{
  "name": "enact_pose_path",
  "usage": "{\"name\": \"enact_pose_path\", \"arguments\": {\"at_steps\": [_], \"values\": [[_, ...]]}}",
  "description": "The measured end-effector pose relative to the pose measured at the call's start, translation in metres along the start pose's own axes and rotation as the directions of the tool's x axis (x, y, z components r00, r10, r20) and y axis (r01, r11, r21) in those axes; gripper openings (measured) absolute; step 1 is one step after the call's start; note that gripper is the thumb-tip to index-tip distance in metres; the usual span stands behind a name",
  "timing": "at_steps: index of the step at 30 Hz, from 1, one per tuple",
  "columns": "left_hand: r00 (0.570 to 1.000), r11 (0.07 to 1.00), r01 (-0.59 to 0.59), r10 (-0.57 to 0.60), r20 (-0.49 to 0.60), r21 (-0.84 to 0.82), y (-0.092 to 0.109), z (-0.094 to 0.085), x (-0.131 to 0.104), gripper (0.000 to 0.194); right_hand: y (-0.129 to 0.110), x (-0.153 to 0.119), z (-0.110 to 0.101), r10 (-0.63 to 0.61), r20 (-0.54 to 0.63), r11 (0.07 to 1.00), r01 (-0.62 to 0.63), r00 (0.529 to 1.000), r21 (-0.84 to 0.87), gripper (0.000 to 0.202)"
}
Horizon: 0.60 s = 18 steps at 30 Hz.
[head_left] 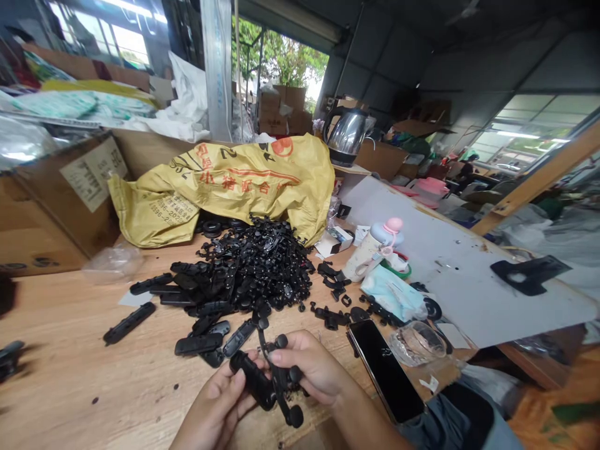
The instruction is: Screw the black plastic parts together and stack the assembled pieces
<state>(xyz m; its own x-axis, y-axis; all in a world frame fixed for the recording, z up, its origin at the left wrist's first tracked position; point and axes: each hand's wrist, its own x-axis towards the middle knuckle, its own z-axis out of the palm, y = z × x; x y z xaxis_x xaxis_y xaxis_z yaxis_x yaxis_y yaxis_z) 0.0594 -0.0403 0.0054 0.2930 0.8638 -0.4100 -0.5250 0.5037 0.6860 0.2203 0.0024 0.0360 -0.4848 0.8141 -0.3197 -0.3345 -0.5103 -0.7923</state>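
My left hand (219,400) is closed around a long black plastic housing (253,379), which it holds at a slant near the table's front. Beside it, my right hand (315,367) pinches a black bracket with round-ended arms (280,389). The two parts are close together; whether they touch I cannot tell. Just beyond my hands lie several black elongated housings (199,345) on the wooden table (60,350). Behind these rises a big heap of small black parts (262,265).
A yellow woven sack (234,181) lies behind the heap, next to a cardboard box (56,200). To the right are a phone (387,372), a clear plastic cup (417,344), a blue tissue pack (394,294) and a bottle with a pink cap (388,232). A kettle (347,134) stands behind.
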Motion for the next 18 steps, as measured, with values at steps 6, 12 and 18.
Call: {"name": "enact_pose_path", "arguments": {"at_steps": [6,12,18], "values": [[0.992,0.958,-0.112,0.123,-0.023,0.265,0.0023,0.004,0.0,0.036,0.0055,0.0041,0.0015,0.037,-0.046,0.993,-0.042,0.998,-0.112,0.033],[0.992,0.946,-0.126,0.128,0.012,0.297,0.0067,0.0078,-0.0031,0.039,0.006,0.0065,0.0034,0.049,-0.057,0.985,-0.058,0.997,-0.161,0.037],[0.989,0.926,-0.133,0.146,-0.011,0.354,0.0049,0.0021,-0.002,0.039,0.007,0.0052,0.0024,0.069,-0.076,0.975,-0.084,0.995,-0.208,0.039]]}}
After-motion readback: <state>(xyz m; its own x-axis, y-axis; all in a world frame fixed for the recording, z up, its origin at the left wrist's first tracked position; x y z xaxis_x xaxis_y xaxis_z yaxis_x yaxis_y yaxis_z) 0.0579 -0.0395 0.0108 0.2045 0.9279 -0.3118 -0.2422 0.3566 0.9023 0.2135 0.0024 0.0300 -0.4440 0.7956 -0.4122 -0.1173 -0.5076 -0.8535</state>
